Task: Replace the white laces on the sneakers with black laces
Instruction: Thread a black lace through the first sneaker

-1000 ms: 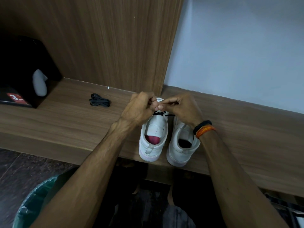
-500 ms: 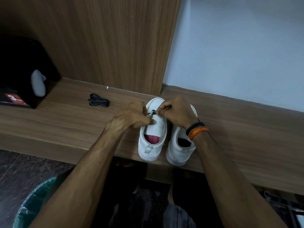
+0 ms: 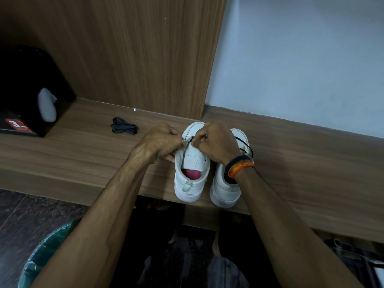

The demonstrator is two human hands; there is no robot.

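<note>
White canvas sneakers (image 3: 191,173) stand side by side, heels toward the front edge of the wooden counter (image 3: 301,173), toes toward the back panel. On the left-hand one, a thin black lace (image 3: 190,139) is being fed at the eyelets near the toe; more of it trails over the other shoe. A second ago both hands were raised together above the toe; now they have dropped onto the shoe, which suggests the lace end has been brought down to an eyelet and threading has only begun, with most eyelets still bare.

The left hand (image 3: 160,142) curls round the shoe's left flap, pinching the eyelet edge. The right hand (image 3: 216,142), with black and orange bands at the wrist, pinches the lace just beside it, knuckles nearly touching the other's.

Further left, near the back edge, lies a bundled black lace (image 3: 124,128), and at the far left a black box (image 3: 27,90).
</note>
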